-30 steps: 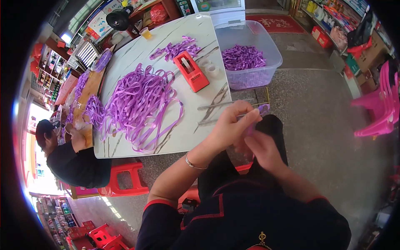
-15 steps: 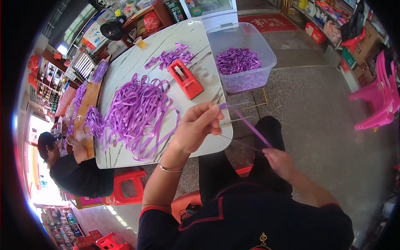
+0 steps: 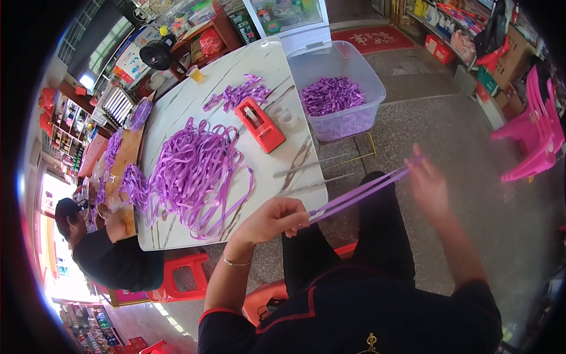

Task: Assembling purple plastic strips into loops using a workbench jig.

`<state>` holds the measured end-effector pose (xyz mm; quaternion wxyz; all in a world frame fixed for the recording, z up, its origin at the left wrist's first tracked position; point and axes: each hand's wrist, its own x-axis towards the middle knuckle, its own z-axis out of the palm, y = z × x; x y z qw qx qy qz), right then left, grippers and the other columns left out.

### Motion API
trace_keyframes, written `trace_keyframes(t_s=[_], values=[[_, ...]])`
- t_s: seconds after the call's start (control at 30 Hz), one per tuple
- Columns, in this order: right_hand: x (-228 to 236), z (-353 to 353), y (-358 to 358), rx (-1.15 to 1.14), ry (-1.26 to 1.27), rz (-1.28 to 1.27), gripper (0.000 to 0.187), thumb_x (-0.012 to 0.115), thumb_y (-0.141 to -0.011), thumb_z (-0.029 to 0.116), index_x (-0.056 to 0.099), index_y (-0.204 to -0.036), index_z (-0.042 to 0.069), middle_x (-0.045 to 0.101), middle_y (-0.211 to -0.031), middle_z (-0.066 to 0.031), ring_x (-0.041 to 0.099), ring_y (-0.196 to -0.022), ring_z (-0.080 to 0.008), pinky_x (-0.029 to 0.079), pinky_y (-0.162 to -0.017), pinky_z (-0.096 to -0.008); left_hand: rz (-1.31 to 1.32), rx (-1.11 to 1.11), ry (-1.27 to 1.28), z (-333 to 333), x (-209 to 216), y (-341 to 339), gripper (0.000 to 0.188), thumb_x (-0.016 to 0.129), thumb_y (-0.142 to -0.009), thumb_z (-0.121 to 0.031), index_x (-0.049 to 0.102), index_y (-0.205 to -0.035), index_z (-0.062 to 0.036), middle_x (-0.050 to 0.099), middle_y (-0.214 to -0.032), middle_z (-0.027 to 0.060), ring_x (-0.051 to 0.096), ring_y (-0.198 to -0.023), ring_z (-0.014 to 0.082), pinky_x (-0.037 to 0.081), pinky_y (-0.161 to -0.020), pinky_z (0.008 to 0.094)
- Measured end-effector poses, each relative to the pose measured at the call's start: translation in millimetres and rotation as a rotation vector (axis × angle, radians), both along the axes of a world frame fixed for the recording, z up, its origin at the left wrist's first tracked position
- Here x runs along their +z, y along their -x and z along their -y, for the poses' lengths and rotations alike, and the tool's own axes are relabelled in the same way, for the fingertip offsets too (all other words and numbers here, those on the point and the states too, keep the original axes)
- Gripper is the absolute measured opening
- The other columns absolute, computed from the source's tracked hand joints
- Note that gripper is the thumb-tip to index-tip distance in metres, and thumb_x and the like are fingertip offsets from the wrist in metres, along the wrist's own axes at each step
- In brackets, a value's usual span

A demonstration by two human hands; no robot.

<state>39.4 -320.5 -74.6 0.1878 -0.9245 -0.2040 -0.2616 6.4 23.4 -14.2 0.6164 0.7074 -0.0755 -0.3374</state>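
A narrow purple ribbon (image 3: 359, 193) stretches in two strands between my hands, above my lap and the table's right corner. My left hand (image 3: 274, 221) is closed, pinching its near end, where a small dark purple piece shows. At the far end, my right hand (image 3: 429, 182) has the ribbon at its fingers; motion smears this hand. Two thin metal rods (image 3: 312, 166) jut from the table edge just beyond my left hand. Left of that hand, a big heap of purple ribbons (image 3: 194, 174) lies on the white marbled table (image 3: 171, 241). A red tape dispenser (image 3: 260, 125) stands behind.
A clear plastic bin (image 3: 348, 125) holding many short purple ribbon pieces stands beyond the table's right edge. A smaller ribbon pile (image 3: 239, 92), clear tape rolls (image 3: 286, 117) and a cup of yellow drink (image 3: 195, 74) are on the table. Another person (image 3: 115, 253) sits at the left.
My right hand has swung up and away to the right, drawing the ribbon into two taut strands. My left hand has come lower and nearer, off the metal rods.
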Motion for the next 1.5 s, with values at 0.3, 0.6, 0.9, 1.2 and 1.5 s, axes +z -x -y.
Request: trace_keyframes(t_s=[0.3, 0.6, 0.9, 1.2, 1.5], values=[[11, -22, 16, -0.082, -0.308, -0.204, 0.040, 0.060, -0.079, 0.007, 0.051, -0.117, 0.006, 0.057, -0.109, -0.0153, 0.063, -0.081, -0.0267, 0.051, -0.068, -0.0350, 0.795, 0.084, -0.321, 13, 23, 4, 0.007, 0.060, -0.081, -0.003, 0.056, -0.077, 0.0009, 0.053, -0.062, 0.0047, 0.051, -0.053, 0.0115, 0.037, -0.047, 0.0256], [10, -63, 23, 0.308, -0.758, -0.624, 0.020, 0.061, -0.081, 0.013, 0.060, -0.099, 0.005, 0.059, -0.087, -0.0020, 0.054, -0.066, -0.0083, 0.044, -0.061, -0.0208, 1.104, -0.347, -0.316, 34, 39, -1, 0.008, 0.061, -0.078, -0.005, 0.054, -0.078, -0.0003, 0.047, -0.067, 0.0097, 0.051, -0.061, 0.0280, 0.040, -0.054, 0.0363], [46, -97, -3, 0.981, -0.706, -1.446, 0.020, 0.057, -0.085, 0.016, 0.058, -0.097, 0.000, 0.060, -0.086, -0.0029, 0.056, -0.080, -0.0095, 0.044, -0.075, -0.0249, 0.953, -0.442, -0.319, 27, 42, -1, 0.008, 0.059, -0.079, -0.006, 0.054, -0.079, -0.0007, 0.048, -0.068, 0.0115, 0.052, -0.062, 0.0300, 0.039, -0.054, 0.0371], [39, -109, 11, 0.696, -0.208, 0.036, 0.010, 0.064, -0.076, 0.004, 0.058, -0.084, 0.003, 0.058, -0.078, -0.0038, 0.060, -0.064, -0.0130, 0.046, -0.054, -0.0242, -0.144, 0.042, 0.132, 25, 8, 3, 0.021, 0.052, -0.089, -0.016, 0.053, -0.075, -0.0006, 0.049, -0.056, -0.0005, 0.047, -0.045, 0.0055, 0.041, -0.045, 0.0196], [35, -101, 12, 0.803, -0.846, -0.881, 0.019, 0.060, -0.081, 0.009, 0.056, -0.098, 0.003, 0.060, -0.091, -0.0071, 0.060, -0.078, -0.0162, 0.047, -0.074, -0.0279, 1.244, -0.280, -0.409, 23, 25, 6, 0.011, 0.061, -0.075, -0.009, 0.051, -0.076, -0.0029, 0.049, -0.069, 0.0076, 0.052, -0.057, 0.0220, 0.040, -0.047, 0.0317]])
